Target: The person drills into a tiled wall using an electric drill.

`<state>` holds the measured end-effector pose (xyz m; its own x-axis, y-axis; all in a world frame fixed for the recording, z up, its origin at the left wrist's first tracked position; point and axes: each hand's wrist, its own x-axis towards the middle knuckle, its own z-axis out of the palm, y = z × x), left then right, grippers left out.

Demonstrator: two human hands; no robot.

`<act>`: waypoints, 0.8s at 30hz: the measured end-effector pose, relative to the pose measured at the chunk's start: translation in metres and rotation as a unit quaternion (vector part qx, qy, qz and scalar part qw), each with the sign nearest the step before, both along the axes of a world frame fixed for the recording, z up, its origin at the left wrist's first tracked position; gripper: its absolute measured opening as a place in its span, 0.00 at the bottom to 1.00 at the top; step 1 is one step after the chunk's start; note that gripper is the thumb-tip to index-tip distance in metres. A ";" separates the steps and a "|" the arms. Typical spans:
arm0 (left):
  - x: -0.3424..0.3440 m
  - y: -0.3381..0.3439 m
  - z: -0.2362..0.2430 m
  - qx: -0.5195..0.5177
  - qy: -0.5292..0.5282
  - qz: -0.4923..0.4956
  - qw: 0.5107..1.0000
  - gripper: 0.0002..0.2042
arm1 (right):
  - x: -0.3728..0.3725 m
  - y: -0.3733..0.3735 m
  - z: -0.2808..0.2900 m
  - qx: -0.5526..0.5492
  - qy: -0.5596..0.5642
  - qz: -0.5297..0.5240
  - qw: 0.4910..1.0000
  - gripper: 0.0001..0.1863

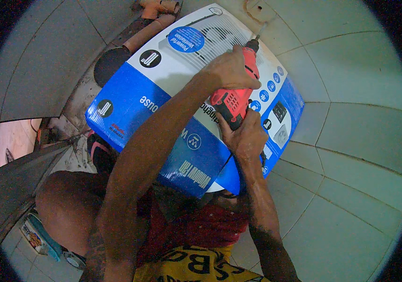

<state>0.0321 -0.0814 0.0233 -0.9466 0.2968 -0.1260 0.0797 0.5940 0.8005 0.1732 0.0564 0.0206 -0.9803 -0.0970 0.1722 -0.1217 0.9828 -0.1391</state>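
Note:
A red and black power drill (241, 96) slants up and away from me, its bit (263, 29) pointing at the pale tiled surface near a small dark hole (259, 7). My left hand (227, 70) grips the front of the drill's body. My right hand (247, 141) is closed round its rear end, with a dark cord below. Beneath both hands is a large white and blue cardboard box (116, 98) printed with a fan picture, resting close over my lap.
An orange pipe fitting (151, 8) and a pipe (137, 37) lie at upper left beside a dark round object (109, 66). Tiled walls (351, 127) enclose the right. A pale board (15, 141) shows at left, and a small box (36, 232) stands beside my bent knee.

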 end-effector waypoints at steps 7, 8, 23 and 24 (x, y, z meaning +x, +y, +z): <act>0.000 0.000 0.001 0.004 -0.001 -0.004 1.000 0.55 | 0.000 0.001 0.000 0.005 0.005 0.003 1.000 0.37; -0.001 0.001 0.001 0.004 -0.001 -0.004 1.000 0.55 | 0.000 0.003 -0.001 0.006 0.011 0.006 1.000 0.37; 0.003 0.006 0.004 0.008 -0.023 0.029 0.999 0.54 | -0.008 0.008 0.006 -0.012 -0.047 0.014 0.999 0.34; 0.004 0.004 0.006 0.015 -0.036 0.028 0.999 0.54 | -0.008 0.007 0.007 -0.017 -0.062 0.012 0.998 0.34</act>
<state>0.0358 -0.0775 0.0294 -0.9507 0.2483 -0.1857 -0.0111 0.5712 0.8207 0.1652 0.0635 0.0280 -0.9917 -0.1171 0.0538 -0.1252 0.9741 -0.1882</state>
